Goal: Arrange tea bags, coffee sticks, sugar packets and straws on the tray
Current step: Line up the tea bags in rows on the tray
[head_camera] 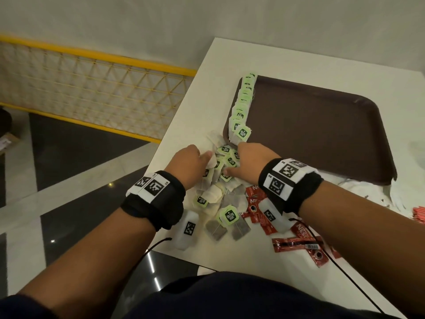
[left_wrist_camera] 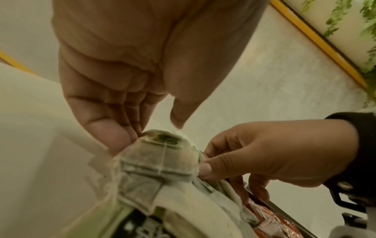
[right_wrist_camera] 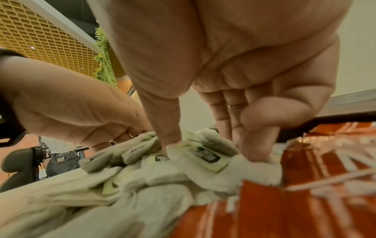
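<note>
A brown tray [head_camera: 322, 134] lies on the white table [head_camera: 188, 111]. A row of green-tagged tea bags [head_camera: 243, 104] lines the tray's left edge. In front of the tray's near left corner is a loose pile of tea bags [head_camera: 218, 196]. Both hands are in the pile. My left hand [head_camera: 208, 158] pinches the top of one tea bag [left_wrist_camera: 160, 145] between fingertips and thumb [left_wrist_camera: 158, 132]. My right hand [head_camera: 233, 157] grips a bunch of tea bags [right_wrist_camera: 205, 156], thumb pressed on a tag, little finger curled [right_wrist_camera: 203, 145]. Red coffee sticks [head_camera: 259, 203] lie under my right wrist.
More red coffee sticks [head_camera: 296, 244] lie near the table's front edge and at the far right [head_camera: 418, 215]. White paper items [head_camera: 368, 187] stick out past the tray's near edge. The table's left edge drops to the floor, with a yellow railing [head_camera: 92, 84] beyond.
</note>
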Demonstrator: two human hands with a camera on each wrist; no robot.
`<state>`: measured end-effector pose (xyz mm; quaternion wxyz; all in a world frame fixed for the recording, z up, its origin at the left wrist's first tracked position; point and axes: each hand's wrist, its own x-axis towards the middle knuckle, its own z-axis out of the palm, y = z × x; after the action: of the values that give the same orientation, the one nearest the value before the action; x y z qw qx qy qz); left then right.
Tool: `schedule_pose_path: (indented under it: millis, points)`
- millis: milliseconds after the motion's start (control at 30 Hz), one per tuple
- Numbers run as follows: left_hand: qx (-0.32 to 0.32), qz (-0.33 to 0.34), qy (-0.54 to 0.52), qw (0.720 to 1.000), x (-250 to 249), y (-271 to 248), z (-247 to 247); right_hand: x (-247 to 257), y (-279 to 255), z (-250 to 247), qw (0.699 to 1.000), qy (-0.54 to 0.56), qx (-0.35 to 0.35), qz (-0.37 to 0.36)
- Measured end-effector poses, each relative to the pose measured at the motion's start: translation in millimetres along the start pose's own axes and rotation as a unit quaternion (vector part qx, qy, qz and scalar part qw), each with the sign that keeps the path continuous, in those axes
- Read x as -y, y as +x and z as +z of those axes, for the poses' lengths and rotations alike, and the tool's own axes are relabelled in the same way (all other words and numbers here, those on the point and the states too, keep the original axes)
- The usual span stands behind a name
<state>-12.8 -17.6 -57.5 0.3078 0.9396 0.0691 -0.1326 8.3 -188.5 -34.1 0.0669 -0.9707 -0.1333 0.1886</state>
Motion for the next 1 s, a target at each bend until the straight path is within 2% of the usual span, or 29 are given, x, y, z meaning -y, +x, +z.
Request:
schedule_pose_path:
  millis: [267,400,700,800,900,1000]
  points:
    - [0.053,0.004,0.01,0.999,-2.7,-2.0,0.3,-3.7,-5.5,-1.1,1.0,0.004,-0.021,-0.004]
    - [0.076,-0.005,-0.024,0.997,0.3,0.0,-1.2,-9.2,-7.4,0.9,0.999,0.042,-0.027,-0.006]
    - [0.112,0.031,-0.099,0.988,-2.1,-3.1,-10.5,-30.0,-12.5,-5.4,0.985,0.158,-0.058,-0.026]
    - [0.107,0.042,-0.167,0.979,-0.7,-4.3,-15.8,-40.3,-15.5,-8.9,0.972,0.227,-0.049,-0.032]
    - [0.096,0.019,-0.295,0.95,-7.6,-3.1,-23.3,-48.8,-16.3,-14.9,0.954,0.295,-0.047,-0.027]
    - [0.05,0.012,-0.366,0.929,-22.9,4.9,-26.2,-53.7,-14.7,-25.3,0.932,0.353,-0.074,-0.022]
